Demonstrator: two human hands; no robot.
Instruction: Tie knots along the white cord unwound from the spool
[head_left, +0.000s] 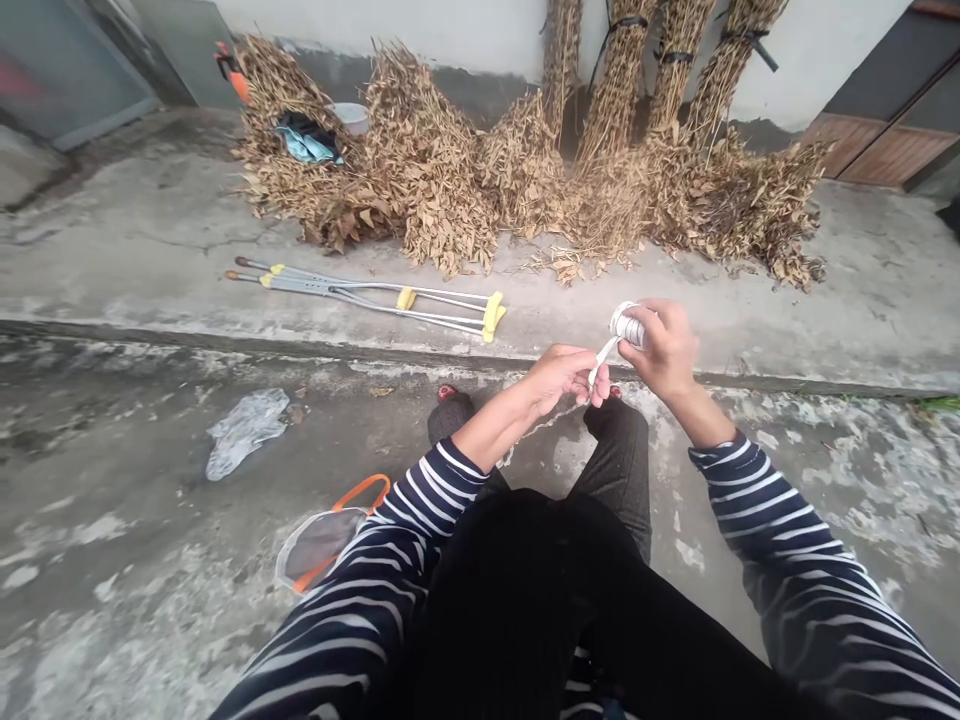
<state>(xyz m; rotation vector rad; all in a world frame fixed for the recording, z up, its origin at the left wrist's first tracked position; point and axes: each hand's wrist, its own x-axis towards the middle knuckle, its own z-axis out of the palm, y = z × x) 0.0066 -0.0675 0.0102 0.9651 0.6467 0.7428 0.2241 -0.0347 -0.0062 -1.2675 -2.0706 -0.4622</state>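
My right hand (666, 345) is closed around a white roll of bandage or tape (627, 323), with its round end facing left. A loose white strip (602, 361) runs from the roll down to my left hand (566, 380), whose thumb and fingers pinch it. Both hands are held out in front of me, above the knees. On the concrete ledge to the left of them lies a pair of crutches (367, 297) with yellow pads and grips. The strip and the crutches are apart.
Dry plant stalks (442, 170) are heaped along the wall, with tied bundles (615, 75) leaning upright. A step edge (150, 338) crosses in front of my feet. On the lower ground lie a clear plastic bag (247, 430) and a mesh bag with orange straps (322, 545).
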